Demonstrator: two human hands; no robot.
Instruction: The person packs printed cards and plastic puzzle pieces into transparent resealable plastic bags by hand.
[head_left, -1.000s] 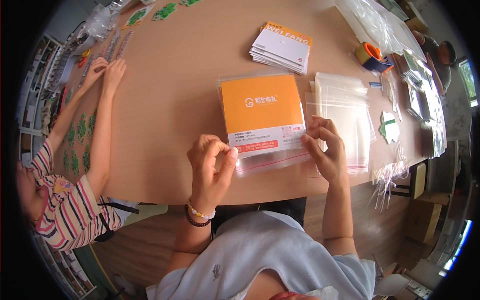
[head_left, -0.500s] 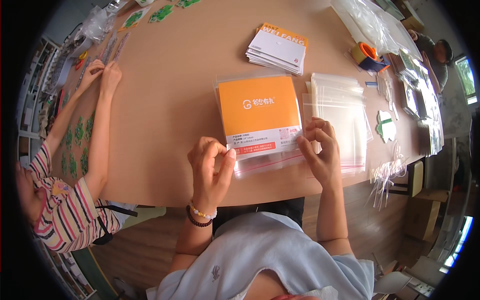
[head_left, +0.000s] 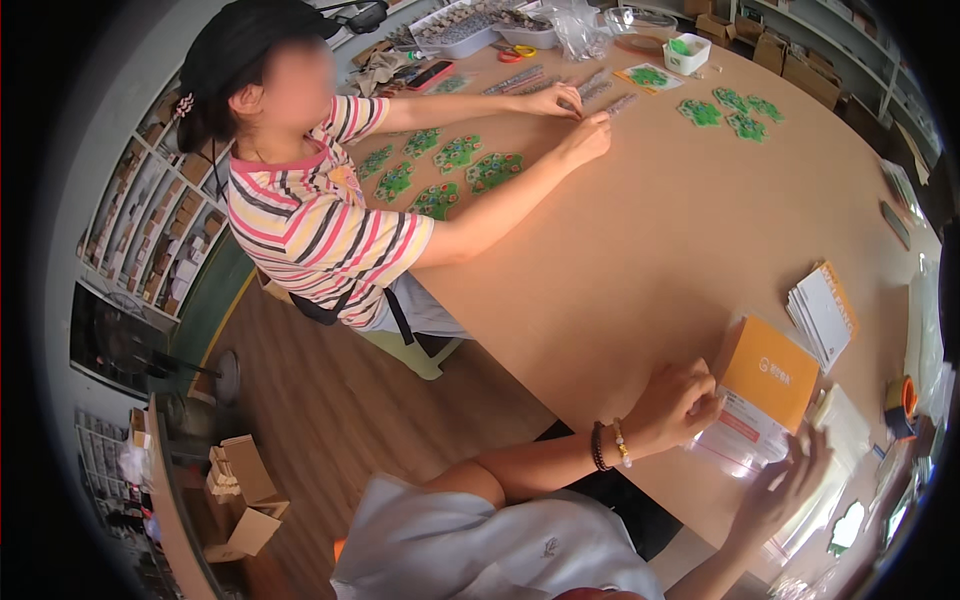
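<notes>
A clear plastic bag (head_left: 745,437) with an orange-and-white card (head_left: 768,372) in it lies near the table's edge, at the lower right. My left hand (head_left: 678,405), wearing two bead bracelets (head_left: 610,445), is closed at the left edge of this bag, thumb and fingers pinched on it. By the bag's near right corner is my right hand (head_left: 790,485), its fingers apart and slightly blurred, holding nothing that I can see. Clear empty bags (head_left: 850,430) lie in a pile to the right, partly behind the right hand.
A stack of white-and-orange cards (head_left: 825,312) lies beyond the bag, and an orange-and-blue tape dispenser (head_left: 900,408) stands right. Across the table a co-worker in a striped shirt (head_left: 310,230) handles patterned strips (head_left: 622,103). Several green cut-out pieces (head_left: 495,172) lie there.
The view has swung left, bringing the co-worker fully into sight. My right hand has come off the bag's right edge and its fingers have spread; the left stays at the bag's left edge.
</notes>
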